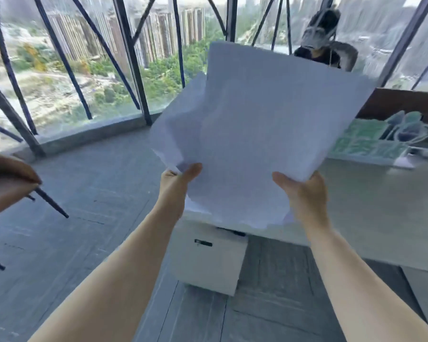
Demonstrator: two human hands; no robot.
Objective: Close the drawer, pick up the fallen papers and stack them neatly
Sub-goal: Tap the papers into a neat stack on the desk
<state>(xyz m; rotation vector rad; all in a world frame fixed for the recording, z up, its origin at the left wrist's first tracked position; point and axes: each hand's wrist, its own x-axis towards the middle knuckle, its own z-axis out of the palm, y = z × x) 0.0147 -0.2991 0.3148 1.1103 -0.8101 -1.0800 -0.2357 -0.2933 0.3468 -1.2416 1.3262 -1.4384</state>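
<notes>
A loose bundle of white papers (pixel 255 134) is held up in front of me, its sheets unevenly fanned at the left edge. My left hand (pixel 177 186) grips the bundle's lower left corner, thumb on top. My right hand (pixel 304 193) grips its lower right edge. Below the papers stands a white drawer cabinet (pixel 208 262) with a small dark handle; its front looks flush, though the papers hide its top.
A pale desk (pixel 371 213) runs along the right, carrying a green patterned box (pixel 366 141) and a brown board. Another person (pixel 321 45) sits behind the papers by the glass wall. A chair's dark leg (pixel 52 203) juts in at left over grey floor.
</notes>
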